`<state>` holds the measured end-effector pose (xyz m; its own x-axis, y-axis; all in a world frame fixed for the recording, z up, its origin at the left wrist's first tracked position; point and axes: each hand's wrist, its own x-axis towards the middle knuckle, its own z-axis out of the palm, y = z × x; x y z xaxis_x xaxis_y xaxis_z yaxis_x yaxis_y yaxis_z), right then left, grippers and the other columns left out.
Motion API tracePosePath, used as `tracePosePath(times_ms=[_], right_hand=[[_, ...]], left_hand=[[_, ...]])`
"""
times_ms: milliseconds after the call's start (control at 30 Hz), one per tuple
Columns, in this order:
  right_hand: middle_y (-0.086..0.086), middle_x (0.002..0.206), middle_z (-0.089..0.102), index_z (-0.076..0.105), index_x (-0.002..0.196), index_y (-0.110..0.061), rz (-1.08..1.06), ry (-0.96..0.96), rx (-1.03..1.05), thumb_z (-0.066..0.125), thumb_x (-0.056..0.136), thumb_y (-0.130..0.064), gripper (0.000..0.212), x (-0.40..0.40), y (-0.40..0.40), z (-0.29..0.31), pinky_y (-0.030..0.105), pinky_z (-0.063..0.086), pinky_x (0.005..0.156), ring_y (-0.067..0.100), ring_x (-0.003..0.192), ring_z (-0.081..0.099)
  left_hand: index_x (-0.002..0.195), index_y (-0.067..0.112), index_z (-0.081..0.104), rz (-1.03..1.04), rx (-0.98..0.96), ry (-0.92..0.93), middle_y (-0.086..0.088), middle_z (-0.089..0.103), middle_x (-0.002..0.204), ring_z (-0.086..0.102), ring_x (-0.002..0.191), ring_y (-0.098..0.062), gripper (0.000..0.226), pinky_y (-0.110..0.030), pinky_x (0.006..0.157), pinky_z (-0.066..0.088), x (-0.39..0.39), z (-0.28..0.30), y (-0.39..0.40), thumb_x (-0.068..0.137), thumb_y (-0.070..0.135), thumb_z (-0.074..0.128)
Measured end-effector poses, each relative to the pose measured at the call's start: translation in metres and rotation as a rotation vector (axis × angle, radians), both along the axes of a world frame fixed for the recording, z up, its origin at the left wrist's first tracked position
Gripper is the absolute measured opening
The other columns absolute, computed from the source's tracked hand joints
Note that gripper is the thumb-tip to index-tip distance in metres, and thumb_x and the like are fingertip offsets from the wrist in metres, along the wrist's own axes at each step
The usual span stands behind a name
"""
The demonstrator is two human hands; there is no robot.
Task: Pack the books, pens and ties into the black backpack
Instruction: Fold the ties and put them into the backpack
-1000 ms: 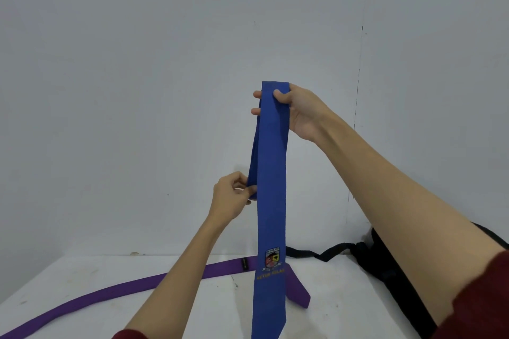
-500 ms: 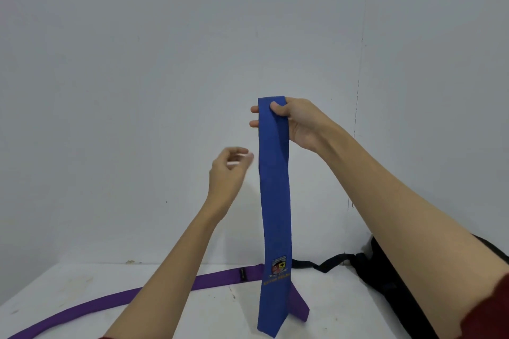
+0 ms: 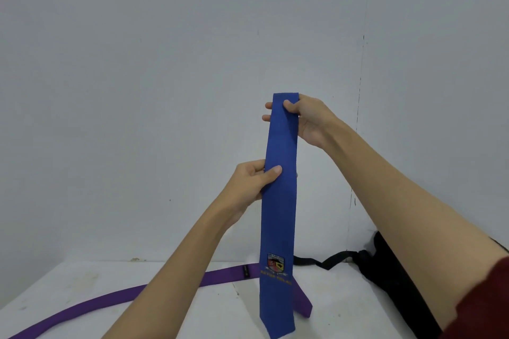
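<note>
Head view, nearest first: the blue tie [image 3: 278, 228] hangs down the middle of the frame, its pointed tip at the bottom edge, a crest badge low on the blade. The left hand [image 3: 252, 184] pinches it halfway up, thumb on the front and fingers curled behind. Higher, the right hand [image 3: 305, 118] grips the folded top end, thumb over the front and fingertips showing past the left edge. Both hands hold the tie taut and upright above the worktop [image 3: 82, 283]. Behind it, a purple tie [image 3: 124, 294] lies in a long curve from lower left toward centre. The backpack [image 3: 399, 278] sits at lower right against the wall, a strap trailing left; whether it is open cannot be told, since the right arm covers most of it. The step in hand looks like folding the blue tie for packing. Next, the left hand probably needs to bring the lower part up to halve the length, then carry the bundle right to the backpack.
</note>
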<state>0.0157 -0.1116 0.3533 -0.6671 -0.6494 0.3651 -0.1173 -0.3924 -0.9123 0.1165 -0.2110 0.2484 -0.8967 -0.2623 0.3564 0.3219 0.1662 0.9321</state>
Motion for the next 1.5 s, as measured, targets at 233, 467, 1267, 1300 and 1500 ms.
tracePosePath(times_ms=[233,467,1267,1300,1500], right_hand=[[0.013,0.11,0.067,0.049,0.121,0.003,-0.047,-0.092,0.007,0.038,0.099,-0.002,0.025,-0.016,0.0,-0.015,0.031,0.058,0.061,0.028,0.083,0.07],[0.013,0.078,0.071,0.063,0.094,0.001,-0.231,0.22,0.703,0.038,0.101,-0.034,0.043,-0.025,0.008,-0.057,0.034,0.055,0.064,0.029,0.067,0.068],[-0.004,0.077,0.069,0.071,0.086,-0.023,-0.257,0.41,0.356,0.059,0.087,-0.006,0.021,-0.015,0.009,-0.073,0.024,0.045,0.07,0.007,0.07,0.063],[-0.004,0.078,0.069,0.071,0.086,-0.022,-0.256,0.413,0.351,0.06,0.086,-0.005,0.021,-0.014,0.009,-0.073,0.024,0.045,0.07,0.006,0.069,0.062],[-0.007,0.076,0.068,0.072,0.089,-0.013,-0.284,0.438,0.34,0.06,0.085,0.0,0.018,-0.011,0.01,-0.07,0.007,0.043,0.054,-0.001,0.06,0.059]], left_hand=[[0.109,0.01,0.067,0.036,-0.057,-0.105,-0.001,0.072,0.104,0.068,0.091,-0.014,0.022,-0.025,0.076,0.055,0.004,0.0,-0.005,0.09,0.02,0.061],[0.106,0.006,0.068,0.094,-0.065,-0.116,-0.005,0.072,0.099,0.067,0.087,-0.016,0.019,-0.026,0.074,0.055,-0.006,0.017,-0.008,0.091,0.016,0.061],[0.111,0.002,0.066,0.135,-0.03,-0.126,-0.011,0.071,0.104,0.068,0.093,-0.022,0.025,-0.025,0.072,0.057,-0.016,0.033,-0.018,0.089,0.013,0.063],[0.111,0.002,0.065,0.134,-0.026,-0.125,-0.011,0.071,0.105,0.068,0.094,-0.022,0.025,-0.025,0.072,0.057,-0.016,0.031,-0.018,0.089,0.013,0.063],[0.115,0.003,0.064,0.149,-0.034,-0.125,-0.011,0.07,0.107,0.066,0.101,-0.025,0.028,-0.029,0.077,0.057,-0.019,0.025,-0.016,0.089,0.015,0.063]])
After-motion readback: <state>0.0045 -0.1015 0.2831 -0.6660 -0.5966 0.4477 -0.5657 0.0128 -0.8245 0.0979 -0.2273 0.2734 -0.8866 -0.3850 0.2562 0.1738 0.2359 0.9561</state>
